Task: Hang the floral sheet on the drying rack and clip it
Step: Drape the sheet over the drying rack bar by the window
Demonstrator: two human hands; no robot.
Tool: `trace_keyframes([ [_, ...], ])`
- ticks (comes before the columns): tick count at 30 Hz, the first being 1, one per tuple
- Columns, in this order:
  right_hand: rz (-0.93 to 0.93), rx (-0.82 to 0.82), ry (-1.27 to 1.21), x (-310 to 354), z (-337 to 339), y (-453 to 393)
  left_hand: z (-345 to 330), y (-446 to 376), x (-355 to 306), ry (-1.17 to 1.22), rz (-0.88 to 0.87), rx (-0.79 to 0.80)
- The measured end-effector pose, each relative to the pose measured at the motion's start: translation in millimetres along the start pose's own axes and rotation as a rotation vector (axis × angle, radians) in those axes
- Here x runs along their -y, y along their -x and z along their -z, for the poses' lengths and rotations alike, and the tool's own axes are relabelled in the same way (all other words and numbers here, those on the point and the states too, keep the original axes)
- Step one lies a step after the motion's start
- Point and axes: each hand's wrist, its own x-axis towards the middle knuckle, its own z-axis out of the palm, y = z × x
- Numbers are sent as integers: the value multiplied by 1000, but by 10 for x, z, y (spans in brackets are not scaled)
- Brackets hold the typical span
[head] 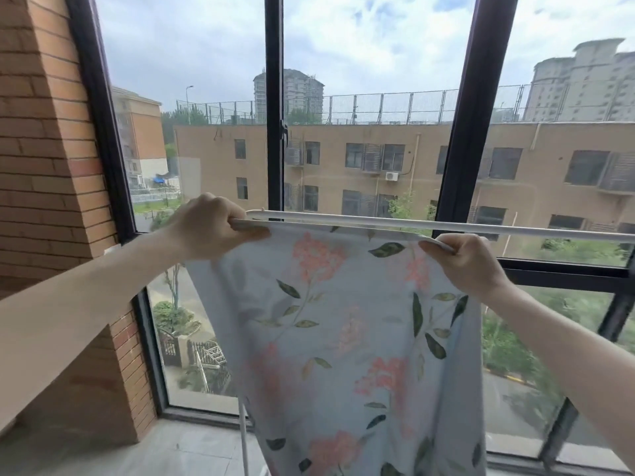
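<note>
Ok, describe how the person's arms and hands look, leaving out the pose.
Both forearms are bare as far as the frame shows: no sleeves, gloves or watch. The left hand and right hand show no rings or bracelets. A thumbnail shows on the right hand, short and seemingly unpainted.

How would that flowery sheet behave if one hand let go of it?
The floral sheet looks floppy: it hangs in soft folds below both hands. Its freed corner would probably droop or slide off the smooth white rail, since no clip shows. It seems thin and light.
</note>
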Motion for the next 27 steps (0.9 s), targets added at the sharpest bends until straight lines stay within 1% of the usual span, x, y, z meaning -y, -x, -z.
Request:
trace_keyframes([
  [3,-27,5,2,32,11,-12,23,4,151,-24,-64,10],
  [6,-111,144,79,97,48,60,51,-11,240,45,-106,-9],
  [8,-219,246,139,123,31,186,97,-29,277,102,-124,-43],
  [10,-352,311,175,17,9,346,142,-59,305,146,-132,-63],
  [12,-492,345,120,-121,-18,544,180,-56,362,156,-128,-55],
  [14,-599,328,14,-238,-72,706,192,-22,396,128,-103,-16],
  [16,-676,213,-48,-278,-127,708,188,2,380,86,-86,15],
  [18,-712,28,-77,-127,-65,512,193,-1,335,70,-63,29],
  [19,-683,-90,-60,3,30,336,201,-20,314,71,-43,30],
  [21,-543,-338,7,386,336,-126,257,-84,275,86,7,5],
  [23,-293,-598,93,822,672,-545,367,-173,230,112,54,-38],
  [24,-165,-671,137,1026,809,-695,434,-225,214,107,63,-68],
  [25,-75,-684,178,1165,909,-804,505,-273,213,98,65,-97],
  [27,13,-642,266,1292,1086,-916,665,-350,213,104,79,-144],
])
